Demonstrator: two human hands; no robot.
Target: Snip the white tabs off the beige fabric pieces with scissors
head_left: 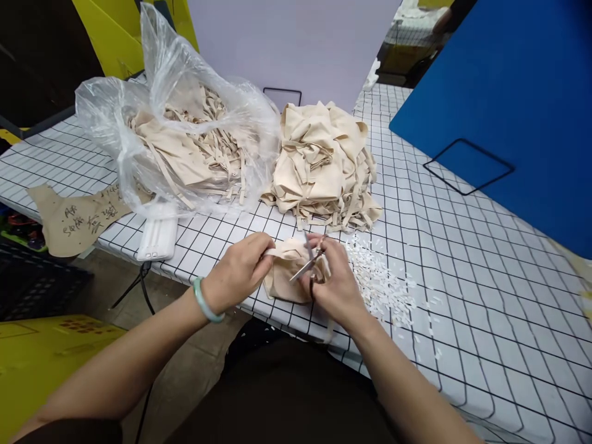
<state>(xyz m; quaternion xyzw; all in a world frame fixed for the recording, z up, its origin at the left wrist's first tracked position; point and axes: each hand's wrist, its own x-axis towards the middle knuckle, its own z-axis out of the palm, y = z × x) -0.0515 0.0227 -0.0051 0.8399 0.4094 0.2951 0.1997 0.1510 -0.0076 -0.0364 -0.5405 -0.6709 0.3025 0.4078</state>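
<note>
My left hand (245,265), with a pale green bangle on its wrist, pinches the edge of a beige garment (284,280) near the table's front edge. In my right hand (335,277) is a pair of small scissors (305,266), their blades apart and pointing left over the cloth. The fingers of that hand also seem to touch the fabric, though the grip is partly hidden. Just beyond my hands rises a stack of similar beige garments (324,160) with thin straps. Small white clippings (382,283) lie scattered to the right of my right hand.
A clear plastic bag (185,80) full of beige strapped pieces stands at the back left. Nearby are a white power bank (158,233) with a cable and a brown paper pattern (69,219) with handwriting. A blue panel (518,111) leans over the right side of the checked tablecloth (490,259).
</note>
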